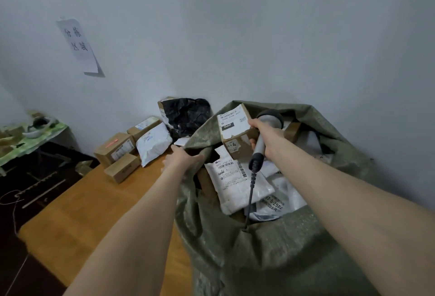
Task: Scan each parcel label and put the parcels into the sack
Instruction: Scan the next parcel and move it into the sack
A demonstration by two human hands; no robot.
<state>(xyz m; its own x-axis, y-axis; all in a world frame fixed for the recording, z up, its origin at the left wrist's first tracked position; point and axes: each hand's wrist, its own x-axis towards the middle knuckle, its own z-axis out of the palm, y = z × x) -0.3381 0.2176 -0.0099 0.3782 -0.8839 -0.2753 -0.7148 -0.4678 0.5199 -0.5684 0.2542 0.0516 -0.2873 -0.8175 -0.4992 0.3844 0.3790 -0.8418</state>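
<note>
Green sack (259, 260), lower frame, holds white mailers (235, 185) — my left hand (186, 158) grips its rim, right hand (263, 131) clutches scanner (270, 119) and box (235, 128).

— How is the olive-green woven plastic sack (270, 248) patterned?
— Paler flecks are seen mottled across its dull green weave.
— And the brown rectangular cardboard box (235, 131)?
— A white label is carried, printed in black, with white digits set in a black block.
— The grey handheld plastic scanner (259, 148)?
— Grey is shown on head and handle; black is seen only on its base and cable.
— What else is coloured?
— A black crumpled plastic parcel (186, 114), a white flat plastic mailer (153, 142) with faint bluish print, an orange-brown wooden table (77, 220), and a white paper sheet (77, 45) inked with black characters are seen.
</note>
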